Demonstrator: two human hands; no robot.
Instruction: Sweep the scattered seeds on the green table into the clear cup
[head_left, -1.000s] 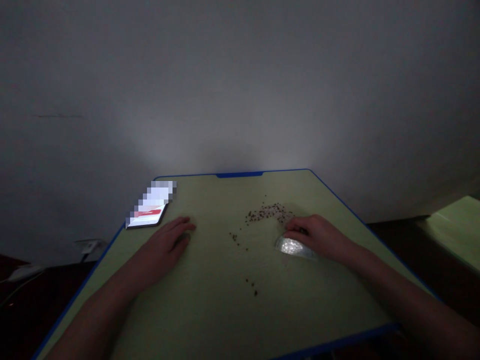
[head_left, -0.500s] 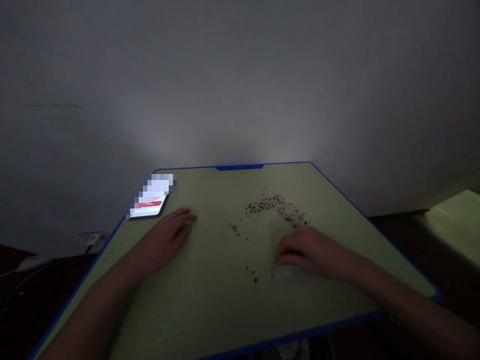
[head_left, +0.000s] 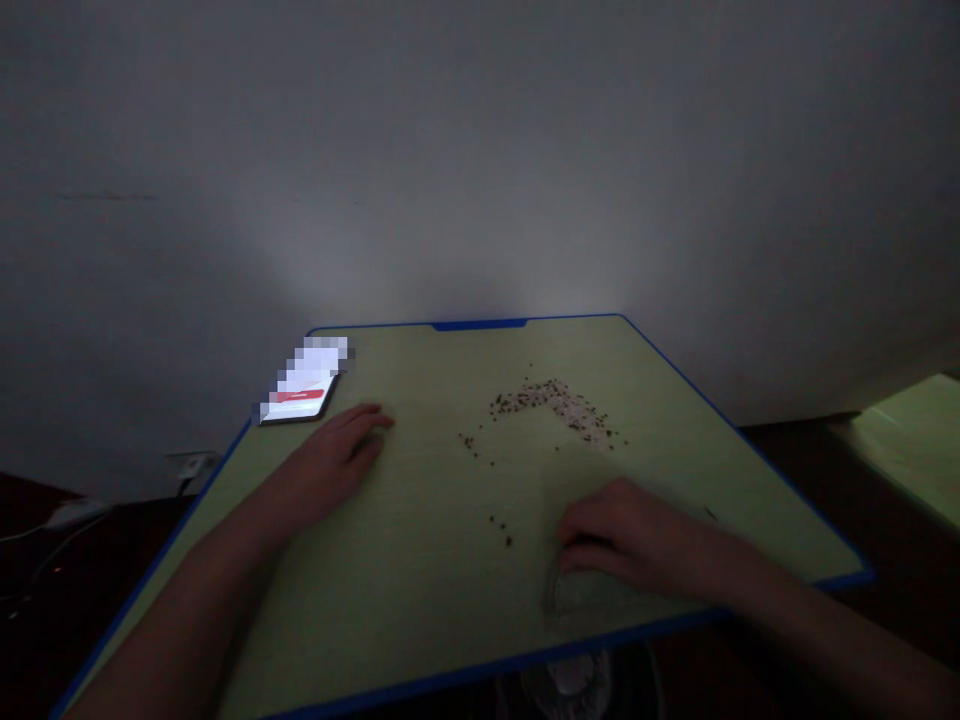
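My left hand [head_left: 341, 452] rests on the tabletop, near the phone, with its fingers loosely stretched out and nothing in them. Near the front edge, my right hand [head_left: 619, 535] has its thumb and fingers closed at the rim of a see-through container [head_left: 581, 598], which is dim and partly covered by the hand. Beyond that hand lies a spread pile of pale grains mixed with small dark beads [head_left: 574, 408]. A few loose dark bits [head_left: 508, 541] are scattered to its left.
A lit phone [head_left: 300, 385] lies at the table's left edge. The pale table [head_left: 420, 620] has a blue rim and stands against a grey wall. A socket with a cable [head_left: 193, 466] is at the left; another pale surface [head_left: 915, 440] stands at the right.
My right hand has moved toward the front edge of the table, and the see-through container has moved with it. My left hand stays in place on the table.
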